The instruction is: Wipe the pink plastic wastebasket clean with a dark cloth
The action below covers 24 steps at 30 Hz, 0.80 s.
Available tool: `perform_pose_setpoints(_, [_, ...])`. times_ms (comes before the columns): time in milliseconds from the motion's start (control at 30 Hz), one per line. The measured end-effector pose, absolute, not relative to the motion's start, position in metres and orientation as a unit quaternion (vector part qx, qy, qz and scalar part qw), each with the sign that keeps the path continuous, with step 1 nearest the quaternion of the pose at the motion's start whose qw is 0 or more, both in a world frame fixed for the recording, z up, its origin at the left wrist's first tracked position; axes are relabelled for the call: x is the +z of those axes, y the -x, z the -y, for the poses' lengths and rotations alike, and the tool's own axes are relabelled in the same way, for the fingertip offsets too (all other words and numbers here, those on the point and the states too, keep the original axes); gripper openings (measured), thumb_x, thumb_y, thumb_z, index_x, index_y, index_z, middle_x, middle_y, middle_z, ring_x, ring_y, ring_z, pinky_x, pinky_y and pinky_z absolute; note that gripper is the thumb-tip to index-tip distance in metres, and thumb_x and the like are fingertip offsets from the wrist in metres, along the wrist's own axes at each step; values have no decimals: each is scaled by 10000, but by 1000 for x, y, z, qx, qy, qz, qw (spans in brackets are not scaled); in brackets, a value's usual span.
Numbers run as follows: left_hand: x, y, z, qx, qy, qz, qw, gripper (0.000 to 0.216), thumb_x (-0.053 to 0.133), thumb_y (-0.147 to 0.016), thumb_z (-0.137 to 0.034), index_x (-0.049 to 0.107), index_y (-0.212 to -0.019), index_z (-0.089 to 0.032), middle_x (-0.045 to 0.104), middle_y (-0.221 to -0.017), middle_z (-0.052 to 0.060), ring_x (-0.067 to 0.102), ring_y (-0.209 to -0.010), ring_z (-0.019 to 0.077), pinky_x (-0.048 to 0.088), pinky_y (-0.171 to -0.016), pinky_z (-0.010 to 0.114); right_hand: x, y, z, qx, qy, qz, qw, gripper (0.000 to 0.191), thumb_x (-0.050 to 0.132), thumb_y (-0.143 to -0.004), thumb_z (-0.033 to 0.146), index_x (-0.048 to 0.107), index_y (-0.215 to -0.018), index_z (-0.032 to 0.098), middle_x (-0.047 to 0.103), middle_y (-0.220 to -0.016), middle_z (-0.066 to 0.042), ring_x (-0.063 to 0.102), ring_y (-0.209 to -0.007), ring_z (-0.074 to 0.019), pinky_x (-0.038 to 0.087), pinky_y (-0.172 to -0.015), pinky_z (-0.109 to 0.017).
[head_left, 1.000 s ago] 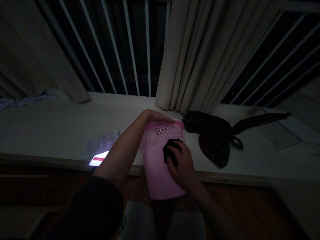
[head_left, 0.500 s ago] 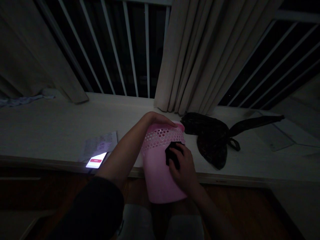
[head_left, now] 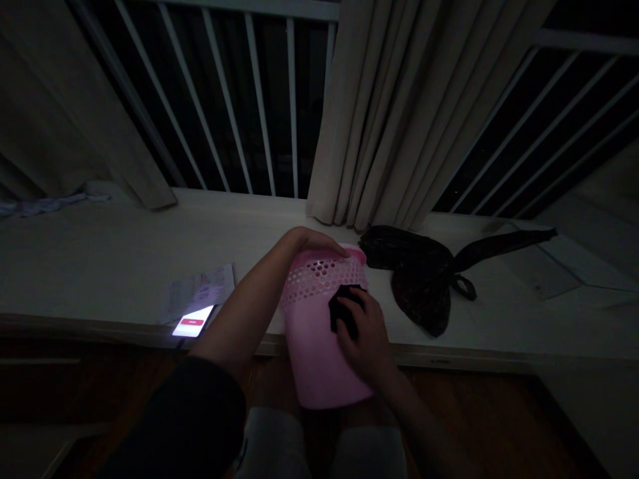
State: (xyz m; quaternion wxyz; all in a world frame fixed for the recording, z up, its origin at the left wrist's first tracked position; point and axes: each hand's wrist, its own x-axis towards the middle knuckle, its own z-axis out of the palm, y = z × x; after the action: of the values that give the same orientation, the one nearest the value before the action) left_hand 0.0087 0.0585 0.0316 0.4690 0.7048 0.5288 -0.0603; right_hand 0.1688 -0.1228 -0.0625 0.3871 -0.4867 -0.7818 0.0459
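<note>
One pink bin (head_left: 319,359) leans at the middle of the front edge of the ledge (head_left: 124,246), its rim (head_left: 357,251) over the top and its base hanging below the edge, in front of two legs in pale cloth (head_left: 274,439). It lies between the two hands. The left hand (head_left: 322,243) hooks over the rim from the left; its fingers go mostly out of sight there, so I cannot tell how tightly they close. The right hand (head_left: 367,332) comes from below right, fingers curled on one black cloth (head_left: 335,311), which it presses flat against the bin's side, just under the band of holes (head_left: 322,276).

Left of the bin, one lit phone (head_left: 194,322) sits on the ledge's front edge, near the left forearm (head_left: 244,313). Printed paper (head_left: 200,286) lies just behind it; the number of sheets is unclear.

Right of the bin, knotted black plastic (head_left: 424,286) stretches from just beside the rim toward the ledge's right end; whether it is one bag or two I cannot tell. Two curtains hang to the ledge's back edge, one on the left (head_left: 74,113) and one near the middle (head_left: 379,120), with white bars (head_left: 292,106) between them.
</note>
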Motion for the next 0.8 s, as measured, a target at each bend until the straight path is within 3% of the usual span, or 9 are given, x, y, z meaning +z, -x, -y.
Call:
perform_pose_setpoints(167, [34,-11,-54,-60,-670,-584,455,502,616,-628,-665,752,-877,-250,704,-778,89,656,-883,298,494,-714,384,-62,-170,124,48,490,777,392,348,527,-836,223,573,-1180,196,501,-1278,-140,479,-1195,-286,439,-992,-513])
perform_pose_setpoints(433, [33,-10,-52,-86,-642,-510,565,483,580,-676,-637,748,-885,-236,719,-795,94,663,-885,295,496,-706,374,-62,-170,125,52,493,777,389,361,531,-830,216,571,-1188,194,499,-1282,-144,479,-1196,-287,441,-992,-514])
perform_pose_setpoints(667, [32,-12,-51,-48,-705,-541,457,500,539,-718,-642,737,-899,-220,733,-827,75,671,-810,249,484,-659,314,-62,-168,123,44,499,770,396,362,537,-827,219,574,-1187,208,512,-1272,-138,492,-1184,-290,449,-983,-517])
perform_pose_setpoints(800, [28,-13,-52,-2,-765,-552,332,543,548,-735,-643,713,-914,-158,726,-875,97,652,-762,224,461,-634,283,-65,-169,119,38,538,739,403,347,528,-839,243,577,-1179,195,517,-1253,-150,492,-1172,-298,456,-970,-529])
